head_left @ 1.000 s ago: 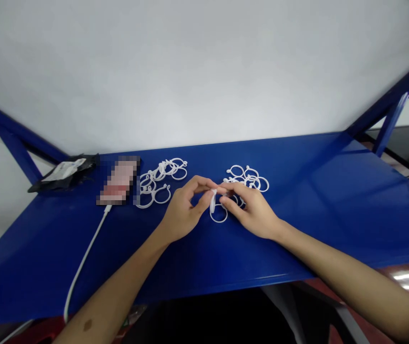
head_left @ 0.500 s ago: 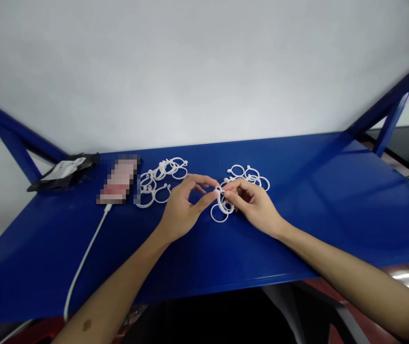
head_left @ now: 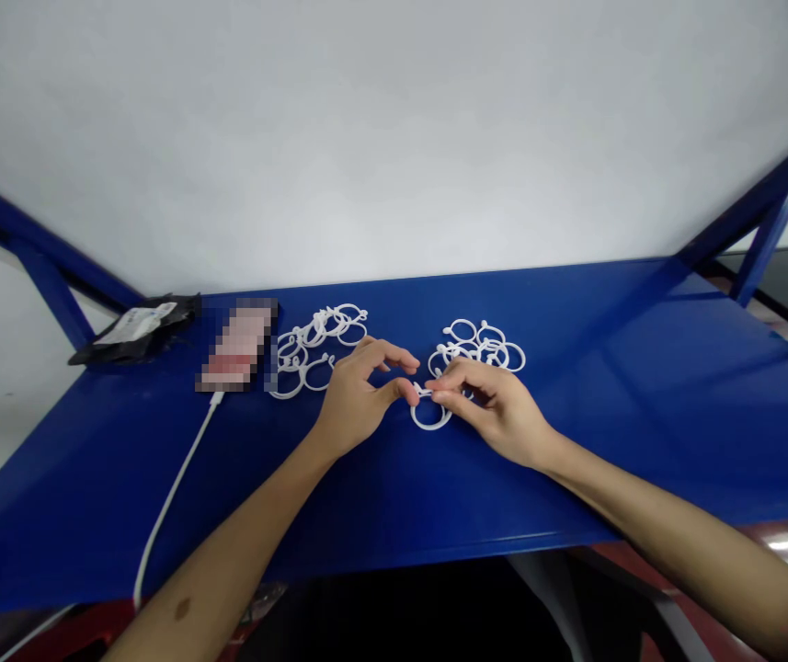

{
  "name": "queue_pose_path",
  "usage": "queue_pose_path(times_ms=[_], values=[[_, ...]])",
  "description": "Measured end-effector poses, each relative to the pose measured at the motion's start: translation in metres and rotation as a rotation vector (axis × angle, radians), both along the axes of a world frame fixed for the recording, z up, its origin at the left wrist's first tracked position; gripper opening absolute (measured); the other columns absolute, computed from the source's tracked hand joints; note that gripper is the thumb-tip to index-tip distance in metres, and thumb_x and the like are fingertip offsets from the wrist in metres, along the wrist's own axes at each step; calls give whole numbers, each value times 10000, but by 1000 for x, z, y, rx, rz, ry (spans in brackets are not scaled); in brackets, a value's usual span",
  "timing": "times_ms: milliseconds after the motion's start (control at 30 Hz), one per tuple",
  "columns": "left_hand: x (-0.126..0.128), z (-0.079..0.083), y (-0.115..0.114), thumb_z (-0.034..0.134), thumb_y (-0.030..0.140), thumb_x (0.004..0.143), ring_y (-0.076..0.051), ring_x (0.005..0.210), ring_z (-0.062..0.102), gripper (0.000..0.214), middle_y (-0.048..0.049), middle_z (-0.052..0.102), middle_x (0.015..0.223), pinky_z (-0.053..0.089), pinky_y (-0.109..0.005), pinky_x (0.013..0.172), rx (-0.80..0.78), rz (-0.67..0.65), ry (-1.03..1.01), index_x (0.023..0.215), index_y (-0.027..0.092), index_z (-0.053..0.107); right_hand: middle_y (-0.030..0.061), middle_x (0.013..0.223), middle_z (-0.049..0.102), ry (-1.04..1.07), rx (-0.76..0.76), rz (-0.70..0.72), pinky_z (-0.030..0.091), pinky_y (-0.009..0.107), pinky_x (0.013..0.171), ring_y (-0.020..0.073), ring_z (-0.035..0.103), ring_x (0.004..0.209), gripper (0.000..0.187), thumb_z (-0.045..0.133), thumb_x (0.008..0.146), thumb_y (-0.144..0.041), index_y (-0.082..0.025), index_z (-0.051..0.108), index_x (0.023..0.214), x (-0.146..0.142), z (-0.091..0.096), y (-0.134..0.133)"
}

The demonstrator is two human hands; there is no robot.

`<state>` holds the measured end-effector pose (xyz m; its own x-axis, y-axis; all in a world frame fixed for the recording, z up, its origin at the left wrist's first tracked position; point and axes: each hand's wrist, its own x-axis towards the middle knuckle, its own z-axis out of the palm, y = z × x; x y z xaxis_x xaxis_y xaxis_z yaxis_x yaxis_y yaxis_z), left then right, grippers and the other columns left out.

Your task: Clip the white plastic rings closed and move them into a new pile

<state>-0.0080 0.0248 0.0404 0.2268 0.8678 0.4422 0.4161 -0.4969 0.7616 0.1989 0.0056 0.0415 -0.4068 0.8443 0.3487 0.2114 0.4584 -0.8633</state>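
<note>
The right hand (head_left: 496,409) pinches a white ring (head_left: 430,428) just below frame centre; the left hand (head_left: 356,400) is parted. Ring clusters lie centre-left (head_left: 314,331) and centre-right (head_left: 482,346); completed count is indeterminable.

Black pouch (head_left: 137,327) beside blurred phone (head_left: 237,346), white cable (head_left: 174,490) attached.

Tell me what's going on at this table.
A person is handling small white rings on a blue table. Their right hand appears to pinch the top of one white ring, while the left hand is beside it, thumb and forefinger apart. More rings lie in two loose clusters: one left of the hands, one just beyond the right hand.
</note>
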Motion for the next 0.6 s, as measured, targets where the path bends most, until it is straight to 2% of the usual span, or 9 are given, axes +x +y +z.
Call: queue_pose_path(times_ms=[167, 267, 367, 467, 533, 600], values=[[-1, -8, 3, 671, 423, 899, -162, 780, 606, 240, 1, 702, 789, 504, -296, 730, 28, -38, 63, 747, 237, 673, 22, 871, 678, -65, 75, 44, 493, 283, 693, 136, 625, 776, 111, 603, 974, -277, -208, 690, 961, 2, -5, 4], [-3, -10, 7, 661, 419, 909, -185, 826, 622, 192, -3, 713, 844, 508, -329, 780, 72, -8, 248, 847, 238, 671, 33, 877, 683, -150, 175, -25, 500, 299, 705, 147, 623, 778, 129, 572, 987, -266, -205, 685, 983, 3, -7, 11], [-9, -6, 9, 643, 431, 917, -269, 951, 626, 216, -60, 719, 924, 486, -424, 869, 175, 206, 572, 978, 225, 667, 52, 917, 701, -216, 294, -158, 512, 341, 766, 173, 629, 826, 143, 558, 990, -247, -207, 695, 993, 7, -8, 21], [-18, -2, 8, 593, 395, 940, -364, 983, 621, 263, -157, 701, 971, 475, -497, 839, 188, 475, 845, 1053, 167, 660, 58, 902, 695, -279, 372, -336, 508, 378, 791, 204, 616, 860, 168, 555, 986, -242, -221, 717, 1023, 14, -8, 32], [-26, -3, 9, 578, 348, 938, -387, 957, 626, 236, -179, 692, 956, 475, -515, 815, 172, 547, 943, 1044, 151, 655, 61, 880, 678, -351, 385, -413, 502, 397, 786, 223, 596, 867, 192, 551, 983, -247, -236, 733, 1042, 20, -11, 39], [-33, -5, 11, 560, 307, 935, -378, 931, 636, 195, -171, 693, 937, 476, -521, 819, 168, 546, 971, 1029, 162, 650, 72, 879, 658, -432, 402, -448, 495, 414, 770, 237, 565, 857, 210, 556, 974, -256, -245, 748, 1058, 26, -16, 43]])
